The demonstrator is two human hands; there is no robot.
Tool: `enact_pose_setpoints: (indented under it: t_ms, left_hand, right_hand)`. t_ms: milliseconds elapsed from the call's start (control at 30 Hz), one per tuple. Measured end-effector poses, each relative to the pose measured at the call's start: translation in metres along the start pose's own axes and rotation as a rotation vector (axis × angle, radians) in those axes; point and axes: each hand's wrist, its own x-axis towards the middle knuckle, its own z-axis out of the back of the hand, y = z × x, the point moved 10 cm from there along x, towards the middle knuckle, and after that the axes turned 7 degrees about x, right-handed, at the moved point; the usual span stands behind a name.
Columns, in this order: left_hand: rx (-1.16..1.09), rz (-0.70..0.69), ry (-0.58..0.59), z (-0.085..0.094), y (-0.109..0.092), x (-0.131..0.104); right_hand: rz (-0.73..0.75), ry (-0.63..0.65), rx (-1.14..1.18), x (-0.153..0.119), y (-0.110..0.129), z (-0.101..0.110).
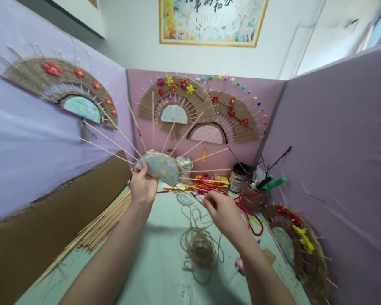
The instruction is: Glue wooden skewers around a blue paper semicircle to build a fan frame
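Observation:
My left hand [144,184] grips a half-round fan base [161,166] covered in pale blue patterned material, thumb on its face. Several thin wooden sticks [190,146] fan out from its curved edge. To the right of the base, my right hand [220,207] is closed in a pinch near the lowest sticks. A thin strand or stick reaches its fingertips, but I cannot make out exactly what they hold. Below, a loose tangle of brown twine [201,250] lies on the pale green tabletop [158,262], with strands running up towards the right hand.
Bare sticks [109,220] lie in a bundle at left, beside a cardboard strip [60,207]. Colourful craft stems [206,186] lie behind the hands. A tool pot [252,197] stands at right. Finished fans [178,91] hang on the back panel; another fan [300,245] leans at right.

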Motion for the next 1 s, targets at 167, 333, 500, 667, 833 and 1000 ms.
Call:
enact_pose_setpoints:
  t_ms: [167,333,500,667,833,1000]
  left_hand:
    - [-0.051,0.105,-0.107,0.004,0.008,-0.005]
    - [-0.069,0.131,-0.078,-0.002,0.013,-0.008]
    - [-0.072,0.137,-0.03,-0.008,0.017,-0.012]
    - [-0.053,0.168,0.014,-0.016,0.03,-0.024]
    - [-0.03,0.195,0.107,-0.029,0.044,-0.039]
    - [-0.015,0.227,0.147,-0.034,0.052,-0.046]
  right_hand:
    - [-0.042,0.15,-0.121,0.002,-0.009,-0.042]
    - [-0.03,0.185,-0.195,-0.005,-0.005,-0.035]
    - [0.065,-0.004,-0.146,-0.01,0.018,-0.008]
    - [0.246,-0.193,0.067,-0.018,0.045,-0.003]
    - [0.164,-0.201,0.229,-0.02,0.038,-0.014]
    - [0.04,-0.231,0.268,-0.019,0.027,-0.008]
